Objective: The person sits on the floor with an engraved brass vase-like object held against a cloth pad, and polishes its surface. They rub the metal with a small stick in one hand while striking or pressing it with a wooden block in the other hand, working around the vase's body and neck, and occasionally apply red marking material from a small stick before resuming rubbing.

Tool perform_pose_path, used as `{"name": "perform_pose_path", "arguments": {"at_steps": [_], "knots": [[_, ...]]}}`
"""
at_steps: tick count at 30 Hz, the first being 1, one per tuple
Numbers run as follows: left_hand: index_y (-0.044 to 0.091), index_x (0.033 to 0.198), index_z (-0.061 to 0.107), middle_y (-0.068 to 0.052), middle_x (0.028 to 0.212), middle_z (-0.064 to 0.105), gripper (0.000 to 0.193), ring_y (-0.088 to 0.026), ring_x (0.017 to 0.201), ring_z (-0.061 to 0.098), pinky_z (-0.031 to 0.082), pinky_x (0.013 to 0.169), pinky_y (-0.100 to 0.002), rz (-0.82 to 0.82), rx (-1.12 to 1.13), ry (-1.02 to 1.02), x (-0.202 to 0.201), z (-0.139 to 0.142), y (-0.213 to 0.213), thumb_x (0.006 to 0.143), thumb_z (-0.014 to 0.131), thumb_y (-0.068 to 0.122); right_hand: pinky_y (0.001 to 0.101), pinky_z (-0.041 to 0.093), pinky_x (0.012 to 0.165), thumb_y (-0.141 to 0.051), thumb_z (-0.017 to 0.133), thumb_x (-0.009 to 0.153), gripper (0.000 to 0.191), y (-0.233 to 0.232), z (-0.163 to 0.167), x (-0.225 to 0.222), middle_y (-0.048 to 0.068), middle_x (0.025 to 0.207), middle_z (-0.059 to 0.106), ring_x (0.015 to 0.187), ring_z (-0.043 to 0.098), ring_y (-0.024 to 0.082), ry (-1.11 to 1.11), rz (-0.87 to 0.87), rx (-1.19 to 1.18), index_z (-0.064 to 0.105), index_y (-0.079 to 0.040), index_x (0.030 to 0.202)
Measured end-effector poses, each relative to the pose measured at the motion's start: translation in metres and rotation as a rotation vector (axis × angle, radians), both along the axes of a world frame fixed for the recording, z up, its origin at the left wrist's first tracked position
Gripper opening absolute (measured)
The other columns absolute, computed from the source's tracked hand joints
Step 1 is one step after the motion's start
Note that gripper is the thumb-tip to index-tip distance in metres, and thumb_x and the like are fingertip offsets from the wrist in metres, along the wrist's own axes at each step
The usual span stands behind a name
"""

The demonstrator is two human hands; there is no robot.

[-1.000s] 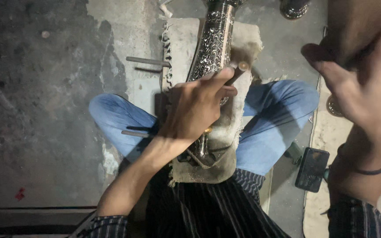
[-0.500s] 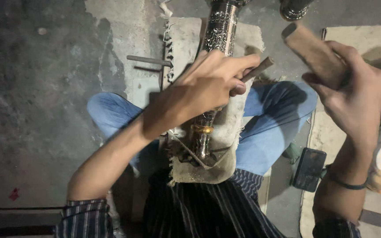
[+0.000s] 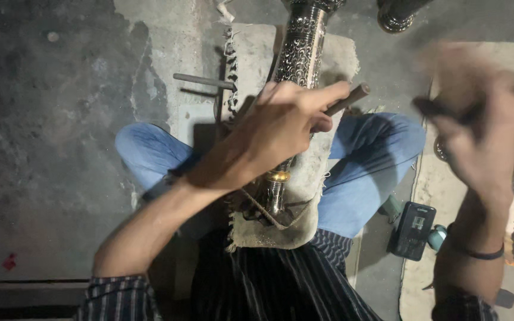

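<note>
The left hand (image 3: 272, 139) grips a short punch (image 3: 347, 100), its tip set against the engraved metal tube (image 3: 298, 53) that lies along a cloth pad (image 3: 304, 196) between the person's knees, pointing to the far side. That grip and the tube's place match half a second ago. What differs is the right hand (image 3: 477, 134): then it was raised with a wooden mallet plainly in its fist; now it is a blur, lower and swinging left toward the punch. It appears closed around a dark handle (image 3: 441, 110), though the smear hides the mallet's head. So a strike is under way. A loose rod (image 3: 200, 80) lies left of the pad, a phone (image 3: 413, 229) near right.
</note>
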State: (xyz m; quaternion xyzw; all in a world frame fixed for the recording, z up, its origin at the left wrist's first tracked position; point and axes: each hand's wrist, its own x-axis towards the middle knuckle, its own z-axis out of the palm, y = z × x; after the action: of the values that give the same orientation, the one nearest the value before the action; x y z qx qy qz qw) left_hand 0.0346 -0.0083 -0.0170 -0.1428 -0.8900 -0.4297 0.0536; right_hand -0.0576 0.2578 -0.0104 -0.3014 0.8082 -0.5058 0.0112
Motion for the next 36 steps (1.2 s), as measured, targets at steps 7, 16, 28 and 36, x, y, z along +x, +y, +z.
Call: {"name": "perform_pose_path", "arguments": {"at_steps": [7, 16, 28, 36], "knots": [[0.006, 0.131, 0.061, -0.013, 0.092, 0.079, 0.033, -0.015, 0.057, 0.072, 0.047, 0.034, -0.025, 0.231, 0.009, -0.060, 0.024, -0.012, 0.013, 0.101, 0.060, -0.005, 0.0363, 0.053, 0.110, 0.013, 0.068, 0.088, 0.069, -0.015, 0.050, -0.004, 0.014, 0.131, 0.054, 0.127, 0.056, 0.029, 0.022, 0.134, 0.221, 0.046, -0.008, 0.149], [0.012, 0.122, 0.062, -0.005, 0.100, 0.080, 0.025, -0.014, 0.087, 0.081, 0.062, 0.057, -0.022, 0.400, 0.098, 0.180, 0.038, -0.031, 0.020, 0.103, 0.062, -0.005, 0.0365, 0.054, 0.096, 0.024, 0.064, 0.089, 0.067, 0.025, 0.024, -0.006, 0.019, 0.120, 0.058, 0.111, 0.061, 0.028, 0.185, 0.073, 0.516, 0.057, 0.001, 0.151], [0.011, 0.127, 0.059, -0.005, 0.101, 0.080, 0.028, -0.014, 0.092, 0.081, 0.065, 0.067, -0.027, 0.406, 0.150, 0.142, 0.037, -0.024, 0.016, 0.102, 0.066, 0.000, 0.0352, 0.054, 0.105, 0.005, 0.061, 0.093, 0.048, 0.011, 0.037, -0.018, 0.019, 0.130, 0.061, 0.120, 0.063, 0.027, 0.145, 0.142, 0.476, 0.050, 0.003, 0.140], [0.002, 0.126, 0.063, -0.011, 0.088, 0.079, 0.031, -0.013, 0.061, 0.076, 0.050, 0.036, -0.023, 0.263, 0.033, 0.070, 0.021, -0.018, 0.011, 0.097, 0.064, -0.006, 0.0409, 0.054, 0.100, 0.006, 0.064, 0.083, 0.060, -0.023, 0.059, -0.016, 0.022, 0.127, 0.063, 0.116, 0.066, 0.033, 0.129, 0.235, 0.306, 0.048, 0.002, 0.140]]}}
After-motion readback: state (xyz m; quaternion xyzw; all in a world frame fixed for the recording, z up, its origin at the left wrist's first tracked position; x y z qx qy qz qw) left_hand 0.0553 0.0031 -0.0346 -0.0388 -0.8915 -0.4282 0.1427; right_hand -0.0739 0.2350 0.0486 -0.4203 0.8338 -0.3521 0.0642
